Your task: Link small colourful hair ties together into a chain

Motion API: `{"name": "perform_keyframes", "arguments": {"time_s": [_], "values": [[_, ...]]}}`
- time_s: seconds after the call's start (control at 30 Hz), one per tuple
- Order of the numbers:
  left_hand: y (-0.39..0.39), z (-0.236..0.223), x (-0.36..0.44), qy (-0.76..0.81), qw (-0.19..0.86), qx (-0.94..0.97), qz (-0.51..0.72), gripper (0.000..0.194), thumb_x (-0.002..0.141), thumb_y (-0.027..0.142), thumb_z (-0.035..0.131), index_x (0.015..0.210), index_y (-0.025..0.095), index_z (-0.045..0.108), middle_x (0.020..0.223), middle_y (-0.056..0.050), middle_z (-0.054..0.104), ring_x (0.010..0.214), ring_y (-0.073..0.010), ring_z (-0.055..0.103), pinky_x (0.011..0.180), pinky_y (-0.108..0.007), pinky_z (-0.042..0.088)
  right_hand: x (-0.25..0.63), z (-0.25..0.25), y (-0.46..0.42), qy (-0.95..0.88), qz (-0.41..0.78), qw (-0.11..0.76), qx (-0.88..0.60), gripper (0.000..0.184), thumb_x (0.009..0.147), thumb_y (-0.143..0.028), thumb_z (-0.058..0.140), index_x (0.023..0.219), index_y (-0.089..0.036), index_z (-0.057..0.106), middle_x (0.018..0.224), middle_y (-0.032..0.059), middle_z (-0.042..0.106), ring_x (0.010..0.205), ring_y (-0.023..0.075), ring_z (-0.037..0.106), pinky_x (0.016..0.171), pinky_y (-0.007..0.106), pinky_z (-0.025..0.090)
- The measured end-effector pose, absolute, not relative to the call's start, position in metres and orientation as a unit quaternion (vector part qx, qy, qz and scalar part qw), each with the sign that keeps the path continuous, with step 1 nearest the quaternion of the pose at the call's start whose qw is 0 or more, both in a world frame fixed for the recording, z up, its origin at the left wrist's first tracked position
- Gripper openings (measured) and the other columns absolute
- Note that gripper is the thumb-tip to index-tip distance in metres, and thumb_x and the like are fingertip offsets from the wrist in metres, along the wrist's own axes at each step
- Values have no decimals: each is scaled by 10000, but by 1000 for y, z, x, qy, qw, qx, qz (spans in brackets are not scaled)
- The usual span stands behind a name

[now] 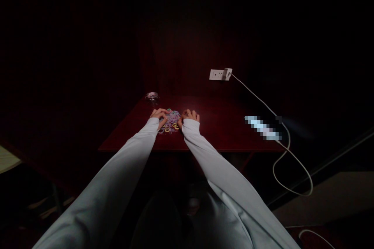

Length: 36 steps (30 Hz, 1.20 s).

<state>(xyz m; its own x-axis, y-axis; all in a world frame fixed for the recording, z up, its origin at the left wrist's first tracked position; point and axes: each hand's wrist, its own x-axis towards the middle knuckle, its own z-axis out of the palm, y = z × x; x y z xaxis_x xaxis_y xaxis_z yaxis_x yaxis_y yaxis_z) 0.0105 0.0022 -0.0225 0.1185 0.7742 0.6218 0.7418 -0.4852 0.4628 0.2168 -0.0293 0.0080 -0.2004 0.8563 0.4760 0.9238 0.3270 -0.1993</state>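
Observation:
On the dark red table lies a loose pile of small coloured elastic bands (173,118), mostly purple and pink, with a few thicker yellow hair ties (167,130) among them. My left hand (159,115) rests at the pile's left side, its fingers bent and apart over the edge. At the right side, my right hand (189,115) curves its fingers down beside the bands, partly hiding some yellow ties. Neither hand visibly grips anything, though the fingertips are small and dim.
A small clear jar (152,96) stands at the table's back left. A white socket (220,74) with a plugged charger is on the wall. Its white cable (254,93) hangs down by a blurred bright device (263,127) on the right. The table's front edge (169,149) faces me.

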Motion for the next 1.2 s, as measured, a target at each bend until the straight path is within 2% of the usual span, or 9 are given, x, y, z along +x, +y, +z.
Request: {"name": "perform_keyframes", "arguments": {"time_s": [0.3,0.57,0.87,1.03,1.2], "values": [[4,-23,11,505,18,740,443,246,903,160,669,681,219,581,1143,-21,768,998,-233,589,987,-406,488,217,9,-30,-769,-69,278,-571,306,1033,-283,541,1101,-214,831,1343,119,708,1218,310,514,1074,460,327],[8,-28,10,507,28,735,450,235,902,189,686,682,220,610,1135,-29,774,993,-236,596,1005,-426,489,214,10,-28,-812,-47,270,-515,233,1039,-327,607,1086,-259,825,1384,66,707,1241,289,490,1097,452,293],[-2,-23,7,483,59,757,436,151,934,300,703,795,252,740,1212,-16,765,1078,-255,611,1063,-453,486,214,6,-26,-804,10,309,-508,219,1040,-369,634,1010,-268,826,1393,29,698,1264,267,461,1105,443,258],[-2,-23,6,493,55,742,451,148,940,308,693,814,252,748,1197,-24,770,1070,-253,616,1065,-451,483,226,5,-15,-729,6,356,-585,227,1030,-378,621,980,-290,824,1312,38,705,1229,278,443,1074,455,258],[-3,-24,0,488,63,745,450,143,943,316,677,838,256,754,1198,-22,772,1057,-253,617,1069,-462,484,263,3,2,-613,-11,392,-686,298,1039,-369,549,989,-262,822,1319,101,695,1217,323,459,1060,517,296]]}}
